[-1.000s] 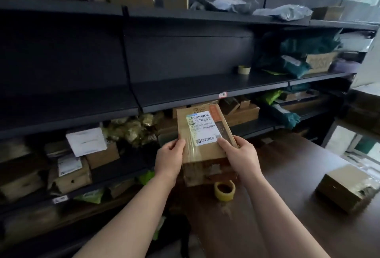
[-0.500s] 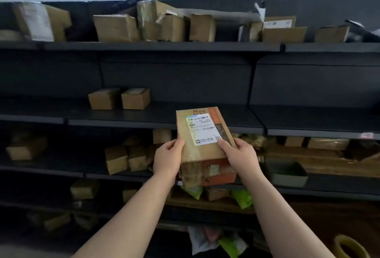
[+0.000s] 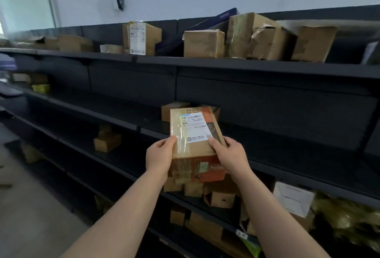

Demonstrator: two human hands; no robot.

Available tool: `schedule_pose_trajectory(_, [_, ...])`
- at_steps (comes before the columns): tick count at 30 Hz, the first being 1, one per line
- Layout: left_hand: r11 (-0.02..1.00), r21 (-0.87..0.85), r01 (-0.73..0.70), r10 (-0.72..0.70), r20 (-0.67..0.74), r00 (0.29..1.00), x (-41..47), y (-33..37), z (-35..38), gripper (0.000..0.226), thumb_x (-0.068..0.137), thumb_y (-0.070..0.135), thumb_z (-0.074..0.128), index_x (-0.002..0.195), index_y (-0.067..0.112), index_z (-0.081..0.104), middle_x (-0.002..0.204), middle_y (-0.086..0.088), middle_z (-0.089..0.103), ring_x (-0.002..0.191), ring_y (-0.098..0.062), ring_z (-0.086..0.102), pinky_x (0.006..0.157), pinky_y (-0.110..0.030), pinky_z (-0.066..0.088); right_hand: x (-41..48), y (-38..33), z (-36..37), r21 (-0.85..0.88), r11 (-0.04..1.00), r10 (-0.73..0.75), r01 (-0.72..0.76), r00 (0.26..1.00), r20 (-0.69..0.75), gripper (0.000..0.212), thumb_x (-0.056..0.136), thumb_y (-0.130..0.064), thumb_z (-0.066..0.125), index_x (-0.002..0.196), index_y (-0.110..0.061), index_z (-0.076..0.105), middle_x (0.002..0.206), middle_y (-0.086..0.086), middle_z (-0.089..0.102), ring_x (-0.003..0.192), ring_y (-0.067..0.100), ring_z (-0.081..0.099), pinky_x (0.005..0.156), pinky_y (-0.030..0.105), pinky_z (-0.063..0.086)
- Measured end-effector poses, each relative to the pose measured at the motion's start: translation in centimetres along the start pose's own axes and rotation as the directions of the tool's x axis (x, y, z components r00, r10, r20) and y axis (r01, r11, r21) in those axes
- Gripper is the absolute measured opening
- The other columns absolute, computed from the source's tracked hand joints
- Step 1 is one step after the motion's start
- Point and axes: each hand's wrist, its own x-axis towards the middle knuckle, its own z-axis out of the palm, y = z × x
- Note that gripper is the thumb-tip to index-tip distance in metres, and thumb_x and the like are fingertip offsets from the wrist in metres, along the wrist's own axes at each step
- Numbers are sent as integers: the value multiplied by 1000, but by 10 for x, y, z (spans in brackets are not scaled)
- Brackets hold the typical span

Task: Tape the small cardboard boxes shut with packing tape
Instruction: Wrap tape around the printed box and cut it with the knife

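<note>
You turned from table, tape roll gone from view. Box (image 3: 195,134) mid frame, left hand (image 3: 159,155) and right hand (image 3: 230,155) fingers clamped on its sides. Looks taped, shelf (image 3: 277,144) next maybe

taped brown labelled box (image 3: 195,134), held upright

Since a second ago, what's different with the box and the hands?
The labelled cardboard box was carried away from the brown table and tape roll, now out of view, leftward along the dark shelves. Nothing was let go: left hand and right hand still grip its lower sides.
</note>
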Motion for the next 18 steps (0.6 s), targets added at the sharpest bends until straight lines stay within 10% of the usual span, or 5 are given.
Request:
schedule_pose_trajectory(14, [996,-60,-62,48,-213,976,172,22,-50,26,92,24,51,114,15,61,103,-7,66,89,-21,65,61,-29,47,163,-29,150,114,990,-108,79,955,276,56,81,-54,62,130,-27,57,112,-7,67,96,15,66,88,41,57])
schedule_pose_trajectory(18, [996,-70,-52,36,-216,976,234,28,-73,26,86,27,53,108,15,59,102,-10,66,89,-27,65,64,-35,51,198,-40,193,152,985,-121,78,946,300,31,88,-45,62,116,-32,63,109,-10,67,96,10,65,89,35,55])
